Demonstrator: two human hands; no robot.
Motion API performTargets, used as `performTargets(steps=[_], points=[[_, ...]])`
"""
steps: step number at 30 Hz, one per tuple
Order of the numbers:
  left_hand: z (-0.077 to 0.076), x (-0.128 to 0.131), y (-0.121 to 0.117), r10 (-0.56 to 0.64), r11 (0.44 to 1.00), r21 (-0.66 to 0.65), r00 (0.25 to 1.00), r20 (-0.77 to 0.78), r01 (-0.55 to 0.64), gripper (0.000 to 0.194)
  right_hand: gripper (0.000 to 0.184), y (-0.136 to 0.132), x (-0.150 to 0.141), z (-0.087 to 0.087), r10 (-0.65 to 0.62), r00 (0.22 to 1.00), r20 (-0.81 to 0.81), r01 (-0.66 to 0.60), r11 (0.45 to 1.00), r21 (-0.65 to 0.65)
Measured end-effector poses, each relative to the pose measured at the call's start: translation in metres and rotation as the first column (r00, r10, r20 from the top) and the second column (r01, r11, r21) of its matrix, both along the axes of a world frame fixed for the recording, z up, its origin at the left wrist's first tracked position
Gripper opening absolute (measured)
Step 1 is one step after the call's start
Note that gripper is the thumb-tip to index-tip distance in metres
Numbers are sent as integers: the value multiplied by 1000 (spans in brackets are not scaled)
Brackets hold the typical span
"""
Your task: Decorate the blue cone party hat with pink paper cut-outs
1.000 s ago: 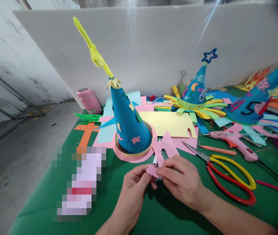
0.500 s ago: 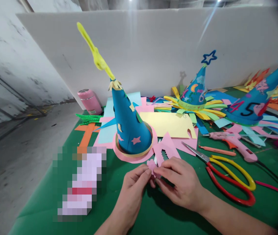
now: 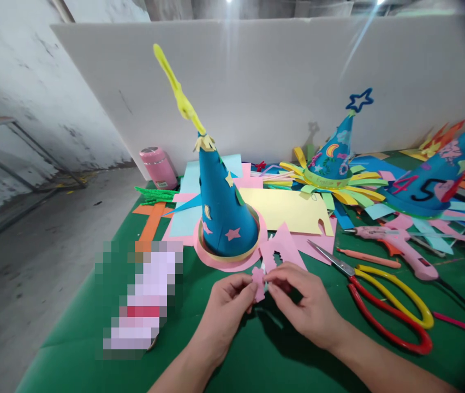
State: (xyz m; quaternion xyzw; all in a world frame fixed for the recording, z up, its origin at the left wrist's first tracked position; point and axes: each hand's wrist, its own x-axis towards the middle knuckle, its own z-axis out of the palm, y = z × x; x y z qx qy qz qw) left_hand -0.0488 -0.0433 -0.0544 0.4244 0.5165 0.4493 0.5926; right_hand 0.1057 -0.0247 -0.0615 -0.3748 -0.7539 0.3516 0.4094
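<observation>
A small pink paper cutout [image 3: 258, 284] with a scalloped, flower-like outline is pinched at its left side between the thumb and fingers of my left hand [image 3: 230, 300]. My right hand [image 3: 302, 300] has thumb and index finger drawn together at the cutout's right edge. Just beyond them lies a sheet of pink paper [image 3: 287, 245] with a jagged hole cut in it. Behind my hands stands a blue paper cone hat [image 3: 226, 218] with a pink brim, stuck-on stars and moons, and a yellow fuzzy stem [image 3: 179, 93] on its tip.
Scissors [image 3: 374, 289] with red and yellow handles lie open at right, near an orange pen [image 3: 369, 257] and a pink glue gun [image 3: 400, 245]. More decorated cone hats [image 3: 333, 153] stand behind. A pink bottle [image 3: 159, 166] and a blurred-out object [image 3: 146, 300] are at left.
The pink cutout is turned so more of its length shows. My right fingers have shifted from across it to its right edge. The whole view has swung slightly left.
</observation>
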Motion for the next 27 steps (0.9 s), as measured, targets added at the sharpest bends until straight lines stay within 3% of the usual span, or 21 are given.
performTargets(steps=[3,7,10,15,19,27], points=[[4,1,-1,-54,996,69,993,-109,62,22,16,1,-1,2,-46,999,-25,42,986,-162],[8,4,-2,-79,990,105,981,-177,99,24,10,4,-2,3,54,996,-74,-76,937,-342],[7,4,-2,-56,996,61,990,-127,64,21,12,5,-2,1,33,988,-149,-95,895,-436],[3,0,0,76,997,-1,996,50,-77,14,14,7,-1,-3,-130,948,-289,-79,787,-612],[1,-1,0,127,991,-52,978,164,-120,13,17,8,-1,-6,-214,919,-332,-60,754,-654],[-2,4,0,125,992,23,990,60,-127,15,16,7,-3,-6,-180,924,-337,-86,762,-642]])
